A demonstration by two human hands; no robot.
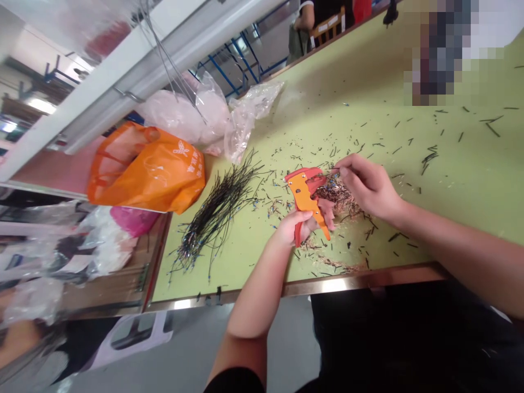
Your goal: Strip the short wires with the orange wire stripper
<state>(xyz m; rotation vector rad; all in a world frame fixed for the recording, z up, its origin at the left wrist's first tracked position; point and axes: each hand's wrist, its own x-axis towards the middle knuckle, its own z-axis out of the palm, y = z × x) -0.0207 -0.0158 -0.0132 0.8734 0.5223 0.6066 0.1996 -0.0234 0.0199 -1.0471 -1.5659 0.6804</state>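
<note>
My left hand [298, 225] is wrapped round the handles of an orange and red wire stripper [305, 194], its head tilted up over the green table. My right hand [366, 185] pinches a thin dark wire [333, 171] at the right side of the tool's jaws. How far the wire goes into the jaws is hard to make out. Behind and below the tool lies a heap of copper-coloured strands [341, 199], partly hidden by my right hand. Left of the tool rests a bundle of black wires [221, 199] with small blue ends.
Short black offcuts [429, 156] are scattered over the green tabletop [368, 109]. An orange bag [151, 169] and clear plastic bags [213, 112] stand at the back left, under a white shelf beam [123, 93]. Across the table, a person's arm [305, 16] shows near a chair.
</note>
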